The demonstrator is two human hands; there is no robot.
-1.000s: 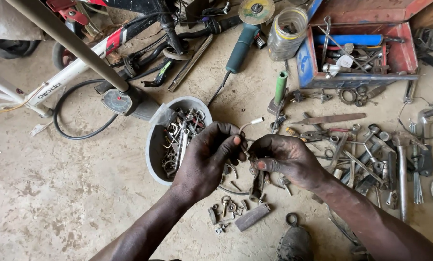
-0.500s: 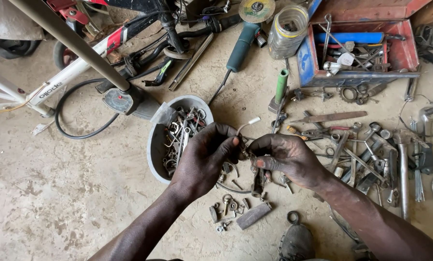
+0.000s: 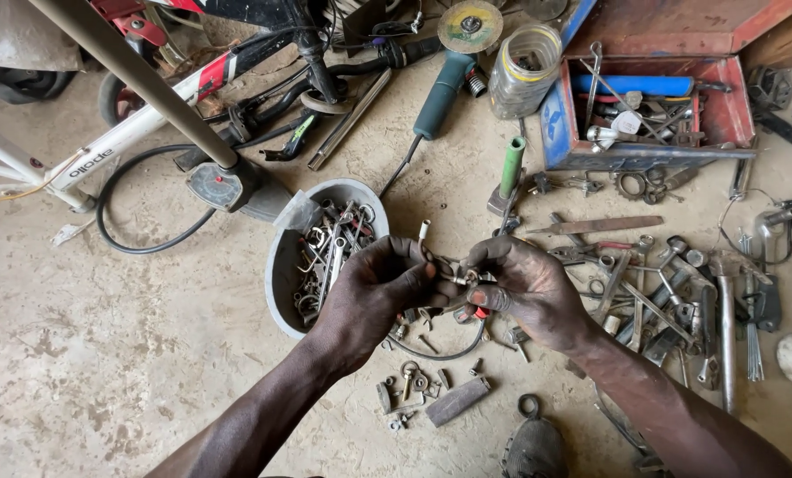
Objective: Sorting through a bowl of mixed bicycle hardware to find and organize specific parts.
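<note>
My left hand (image 3: 369, 296) and my right hand (image 3: 529, 288) meet over the dirt floor, both pinching a small metal part (image 3: 449, 270) with a bent wire and a white-tipped end between their fingertips. Just left of my left hand stands a grey bowl (image 3: 281, 265) filled with several bolts, hooks and other small metal pieces. Below the hands lie loose bolts and eye screws (image 3: 409, 381) and a short flat metal bar (image 3: 456, 401). A thin cable loop (image 3: 440, 352) curves under the hands.
A red and blue toolbox (image 3: 644, 115) with tools sits at the upper right. Wrenches and metal parts (image 3: 670, 292) are scattered right of my hands. An angle grinder (image 3: 449, 71), a glass jar (image 3: 524, 71), a pump with gauge (image 3: 215, 181) and a bicycle frame (image 3: 104, 150) lie beyond.
Both hands stay together on the small part, with only slight finger movement. The view shifted a little.
</note>
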